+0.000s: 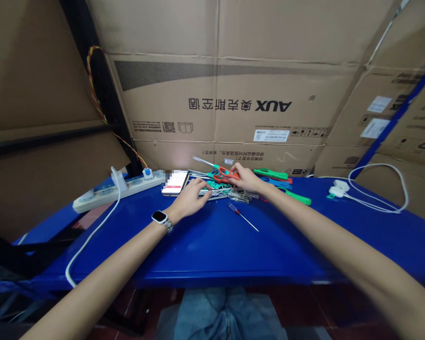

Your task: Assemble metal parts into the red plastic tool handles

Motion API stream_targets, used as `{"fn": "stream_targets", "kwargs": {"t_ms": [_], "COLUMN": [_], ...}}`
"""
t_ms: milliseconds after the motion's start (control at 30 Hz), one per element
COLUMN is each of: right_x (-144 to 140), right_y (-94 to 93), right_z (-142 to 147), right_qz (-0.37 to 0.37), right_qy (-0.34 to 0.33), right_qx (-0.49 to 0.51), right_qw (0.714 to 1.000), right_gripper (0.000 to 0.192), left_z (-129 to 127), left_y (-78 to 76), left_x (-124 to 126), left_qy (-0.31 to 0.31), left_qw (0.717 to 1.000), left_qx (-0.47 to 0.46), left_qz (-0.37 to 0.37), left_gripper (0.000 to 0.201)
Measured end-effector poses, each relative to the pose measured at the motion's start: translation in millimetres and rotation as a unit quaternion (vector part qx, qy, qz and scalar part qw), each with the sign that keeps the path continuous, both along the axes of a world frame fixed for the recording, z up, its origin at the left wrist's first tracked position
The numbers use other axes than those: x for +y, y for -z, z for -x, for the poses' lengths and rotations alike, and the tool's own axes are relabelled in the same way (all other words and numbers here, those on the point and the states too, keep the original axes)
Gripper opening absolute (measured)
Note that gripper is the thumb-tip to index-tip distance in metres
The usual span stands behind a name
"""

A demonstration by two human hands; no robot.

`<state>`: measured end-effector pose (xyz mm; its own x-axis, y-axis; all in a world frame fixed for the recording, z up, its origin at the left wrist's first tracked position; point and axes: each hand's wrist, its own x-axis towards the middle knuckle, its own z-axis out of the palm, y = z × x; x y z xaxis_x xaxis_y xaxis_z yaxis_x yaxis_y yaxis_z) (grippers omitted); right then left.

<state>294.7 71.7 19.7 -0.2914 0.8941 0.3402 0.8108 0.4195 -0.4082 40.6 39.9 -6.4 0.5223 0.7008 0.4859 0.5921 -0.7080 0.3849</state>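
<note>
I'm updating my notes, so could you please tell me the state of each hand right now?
Left hand: open, fingers loosely curved, holding nothing visible.
Right hand: closed on a red-and-green-handled tool.

Forearms (116,257) extended, left hand (191,197) half-curled, right hand (247,179) gripping

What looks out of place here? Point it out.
One screwdriver lies slantwise by itself, in front of the tool pile. Behind, the printing on the cardboard is upside down. I see no spill; fine damage is too small to judge.
</note>
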Motion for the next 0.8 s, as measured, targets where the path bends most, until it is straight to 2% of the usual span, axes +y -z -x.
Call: {"fn": "stream_targets", "kwargs": {"t_ms": [100,167,333,533,667,800], "right_x": [24,36,50,41,28,8], "right_y": [-2.2,-2.9,2.7,11.2,12.9,18.2], "right_z": [0,0,2,5,0,-19], "right_qz": [-0.001,-0.009,-0.002,0.007,-0.018,-0.051], "right_qy": [-0.003,0.012,0.043,0.071,0.091,0.077], "right_qx": [-0.081,-0.122,-0.133,-0.098,-0.060,-0.007], "right_qw": [0.997,0.992,0.990,0.993,0.994,0.996], "right_gripper": [0.026,0.026,0.035,0.046,0.045,0.046], "left_z": [-1,-5,-20,-38,-41,-37], "left_y": [2.2,1.9,0.0,5.5,6.4,0.5], "left_x": [16,28,57,72,71,59], "left_qy": [-0.023,-0.037,-0.056,-0.067,-0.073,-0.070], "left_qw": [0.999,0.997,0.989,0.981,0.980,0.982], "left_qx": [0.039,0.064,0.130,0.180,0.184,0.176], "left_qz": [-0.020,-0.032,-0.040,0.030,0.036,0.023], "left_gripper": [0.023,0.024,0.036,0.044,0.046,0.046]}}
